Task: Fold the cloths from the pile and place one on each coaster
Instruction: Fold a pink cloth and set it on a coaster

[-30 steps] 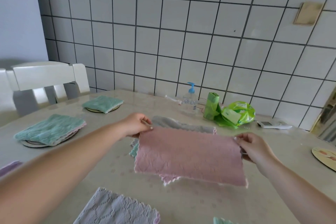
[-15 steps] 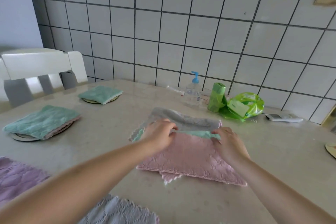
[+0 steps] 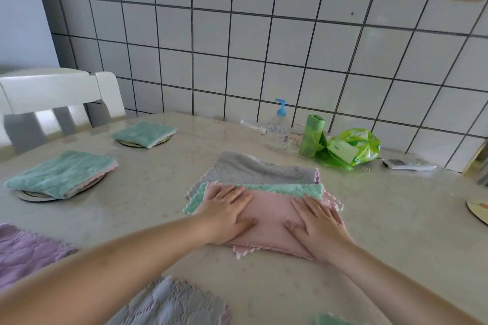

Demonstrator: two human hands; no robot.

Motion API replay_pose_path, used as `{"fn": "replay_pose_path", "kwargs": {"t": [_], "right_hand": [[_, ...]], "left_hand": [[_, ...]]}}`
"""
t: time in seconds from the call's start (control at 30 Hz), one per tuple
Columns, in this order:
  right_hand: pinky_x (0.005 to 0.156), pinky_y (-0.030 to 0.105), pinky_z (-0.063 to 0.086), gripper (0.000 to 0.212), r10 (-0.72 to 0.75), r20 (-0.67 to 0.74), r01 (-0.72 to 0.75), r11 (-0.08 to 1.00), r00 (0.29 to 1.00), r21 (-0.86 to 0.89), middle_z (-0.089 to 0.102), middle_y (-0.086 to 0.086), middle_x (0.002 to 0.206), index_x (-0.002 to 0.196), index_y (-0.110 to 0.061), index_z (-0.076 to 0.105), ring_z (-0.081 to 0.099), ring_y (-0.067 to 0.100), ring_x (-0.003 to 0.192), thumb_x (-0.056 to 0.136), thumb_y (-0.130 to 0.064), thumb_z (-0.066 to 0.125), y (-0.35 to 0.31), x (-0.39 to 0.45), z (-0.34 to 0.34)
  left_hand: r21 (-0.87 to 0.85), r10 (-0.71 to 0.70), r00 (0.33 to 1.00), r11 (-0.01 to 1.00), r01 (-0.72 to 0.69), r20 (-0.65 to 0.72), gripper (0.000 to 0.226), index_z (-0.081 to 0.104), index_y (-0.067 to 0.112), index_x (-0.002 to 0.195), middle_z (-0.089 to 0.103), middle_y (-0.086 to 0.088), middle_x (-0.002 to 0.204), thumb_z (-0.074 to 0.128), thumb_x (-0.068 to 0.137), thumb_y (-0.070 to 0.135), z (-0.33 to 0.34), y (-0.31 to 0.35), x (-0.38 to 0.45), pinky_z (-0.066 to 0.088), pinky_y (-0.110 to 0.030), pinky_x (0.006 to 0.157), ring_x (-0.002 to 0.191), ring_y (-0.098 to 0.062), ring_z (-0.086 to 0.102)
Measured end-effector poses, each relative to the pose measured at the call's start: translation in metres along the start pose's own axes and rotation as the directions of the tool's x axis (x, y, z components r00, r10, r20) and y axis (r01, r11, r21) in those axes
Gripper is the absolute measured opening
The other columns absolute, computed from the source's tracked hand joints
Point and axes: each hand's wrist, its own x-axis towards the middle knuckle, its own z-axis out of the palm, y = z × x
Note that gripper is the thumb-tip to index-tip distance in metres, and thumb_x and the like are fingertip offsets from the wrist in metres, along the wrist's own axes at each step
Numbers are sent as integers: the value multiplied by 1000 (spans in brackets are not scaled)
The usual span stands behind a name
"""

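Since the earlier frames, both hands are lying lower: the pink cloth point(image 3: 274, 221), then held up by its far corners, is now lying folded on the pile point(image 3: 253, 174) at mid-counter point(image 3: 158, 187). The left hand point(image 3: 227, 215) and the right hand point(image 3: 318, 224) are pressing flat on it side by side, fingers point(image 3: 237, 192) straight and slightly spread, gripping nothing. The cloth's long axis is running left to right, its fold edge lying far, just past the fingertips, its loose scalloped edges lying near, by the wrists. Two coasters at the far left are already carrying folded teal cloths point(image 3: 144, 133) point(image 3: 60, 174). A bare coaster point(image 3: 478, 210) is showing at the right edge, well apart from the cloth and nearer the right hand. Judgement: a second fold, across the long axis, is probably due, then a carry rightward.
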Motion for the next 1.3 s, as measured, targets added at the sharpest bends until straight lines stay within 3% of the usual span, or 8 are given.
{"fn": "replay_pose_path", "kwargs": {"t": [0.07, 0.2, 0.8, 0.87, 0.93, 1.0, 1.1, 1.3], "right_hand": [[118, 42, 2, 106, 48, 44, -48, 999, 998, 7, 0, -9, 158, 148, -35, 4, -3, 11, 145, 54, -81, -13, 10, -5, -4], [117, 48, 3, 104, 116, 99, -115, 993, 988, -21, -1, -9, 158, 148, -36, -1, -2, 12, 145, 54, -80, -13, 29, -11, -6], [116, 49, 9, 113, 114, 28, -112, 992, 993, -66, 7, -8, 157, 148, -35, 0, 4, 13, 145, 49, -81, -28, 33, -11, 2], [115, 48, 7, 109, 64, -25, -66, 994, 998, -91, 11, -5, 156, 148, -32, 6, 6, 14, 145, 55, -79, -27, 35, -10, 1], [112, 47, 14, 93, -112, -107, 92, 981, 988, -173, 28, 1, 152, 144, -29, 23, 19, 19, 142, 75, -72, -20, 33, -7, -2], [106, 49, 23, 64, -307, -120, 268, 926, 944, -265, 47, 9, 139, 136, -22, 39, 40, 25, 129, 95, -51, -1, 32, -1, -4], [105, 50, 26, 56, -539, -92, 486, 810, 837, -327, 52, 7, 136, 133, -14, 51, 42, 22, 125, 98, -36, 12, 33, 11, -6], [103, 44, 30, 55, -516, 88, 523, 836, 852, -166, 44, 6, 144, 140, -18, 37, 39, 21, 131, 97, -50, 22, 32, 10, -11]], "left_hand": [[11, -37, 999, 999, 37, -4, 118, 0, 26, 149, -1, 2, 158, -25, 49, 84, 0, -13, -6, -4, -37, 117, 145, -16, -3], [3, -82, 996, 997, 82, 28, 126, -5, 26, 148, -4, 2, 158, -30, 40, 86, -1, -28, -13, -4, -41, 117, 145, -16, -6], [-50, -151, 988, 987, 153, 38, 114, -5, 31, 147, -6, 4, 158, -22, 48, 85, -3, -24, -18, 0, -45, 117, 144, -14, -9], [-26, -140, 989, 990, 141, 35, 100, -5, 28, 148, -5, 2, 158, -11, 62, 80, -5, -23, -18, 1, -46, 117, 145, -16, -8], [34, -121, 992, 992, 120, 36, 93, -3, 24, 148, -1, -3, 158, -5, 70, 74, -5, -23, -18, 3, -47, 116, 145, -21, -3], [118, -81, 997, 990, 79, 13, 91, 1, 19, 148, 5, -9, 157, -7, 73, 70, -3, -23, -17, 5, -49, 116, 144, -27, 3], [185, -17, 1000, 983, 15, 13, 81, 2, 15, 148, 7, -12, 156, -3, 82, 62, -2, -23, -17, 3, -48, 116, 144, -29, 5], [111, -20, 987, 994, 2, 162, 94, -10, 17, 147, -6, -7, 157, -25, 68, 66, -12, -23, -19, -4, -48, 117, 144, -25, -9]]}}
